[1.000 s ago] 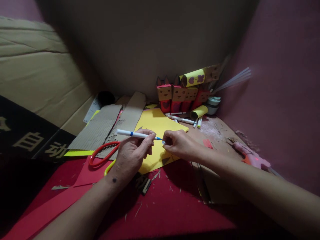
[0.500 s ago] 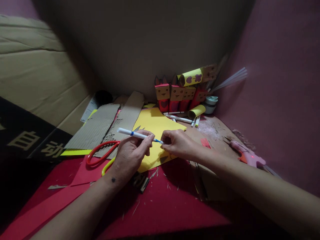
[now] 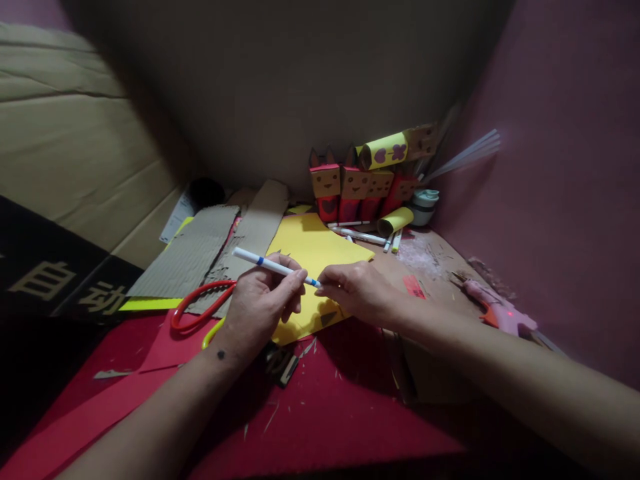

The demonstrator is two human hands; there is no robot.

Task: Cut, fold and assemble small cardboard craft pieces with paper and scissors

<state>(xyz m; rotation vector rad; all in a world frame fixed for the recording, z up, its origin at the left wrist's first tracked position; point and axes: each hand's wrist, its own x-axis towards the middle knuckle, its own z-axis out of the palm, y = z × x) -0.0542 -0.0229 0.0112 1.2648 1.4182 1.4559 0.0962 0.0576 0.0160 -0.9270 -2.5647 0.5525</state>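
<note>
Our left grip clamps the marker above the yellow paper; our right grip pinches its cap. The blue tip, bare a second ago, is now covered; we judge the marker closed, or nearly so.

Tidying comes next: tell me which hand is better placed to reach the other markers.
Probably the right hand: it's nearer the other markers, while the left hand holds this marker by its barrel.

The left hand hides part of the scissors; the right hand covers one end of the marker. The left edge crops the carton; marks on the red label are illegibly small.
</note>
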